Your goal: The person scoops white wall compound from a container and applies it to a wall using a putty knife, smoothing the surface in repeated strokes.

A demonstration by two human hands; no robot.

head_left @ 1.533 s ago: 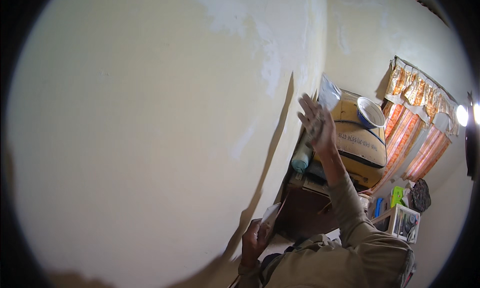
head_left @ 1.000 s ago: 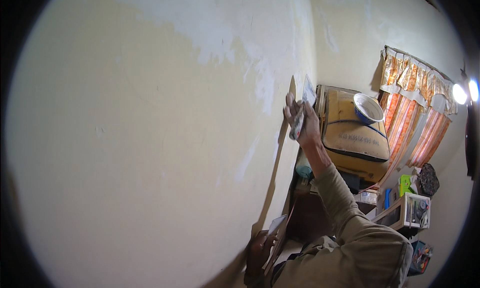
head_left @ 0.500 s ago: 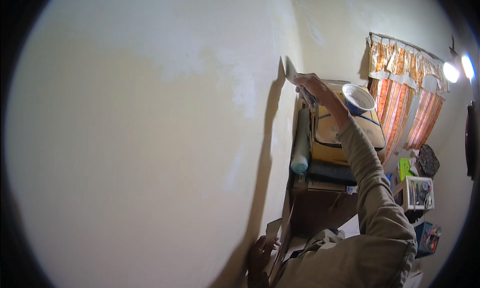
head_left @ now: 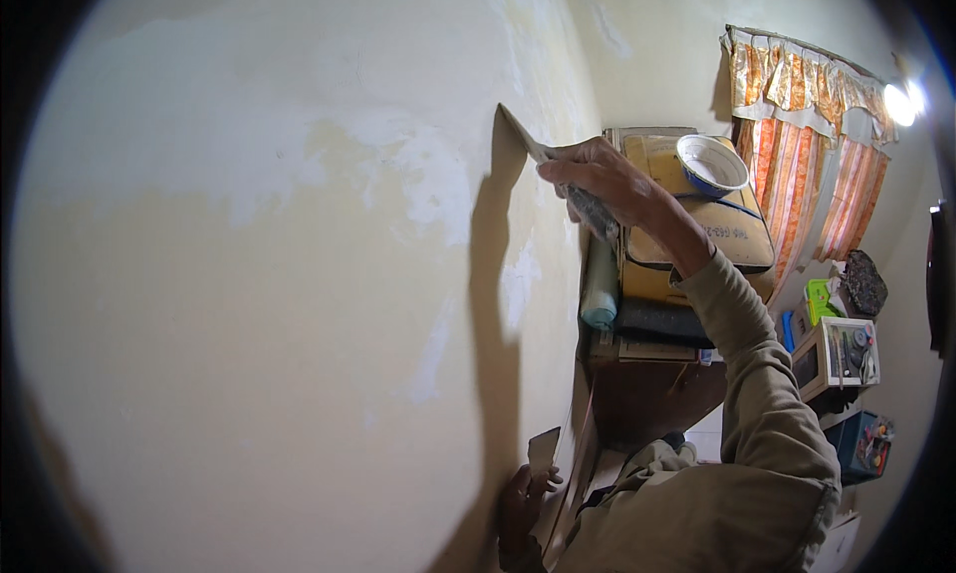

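Observation:
My right hand [head_left: 609, 180] is wrapped round the dark handle of a putty knife [head_left: 518, 133], with the arm stretched up and forward. The blade's tip meets the cream wall [head_left: 249, 344], where whitish filler patches [head_left: 433, 175] show. Low in the picture, close to the wall, my left hand [head_left: 522, 501] is closed on a second, flat-bladed putty knife [head_left: 544, 448] with its blade upward. The left hand's grip is partly in shadow.
Against the wall corner stand stacked tan cases [head_left: 687, 239], a rolled pale-green mat [head_left: 599, 289] and a white-and-blue tub [head_left: 712, 165]. Farther right are orange striped curtains [head_left: 777, 175], a lamp [head_left: 899, 105], a white cabinet [head_left: 836, 359] and a dark bin [head_left: 858, 446].
My right hand has brought its putty knife leftward across the wall, and the blade now leans farther left. The left hand is nearly where it was. The view has shifted slightly.

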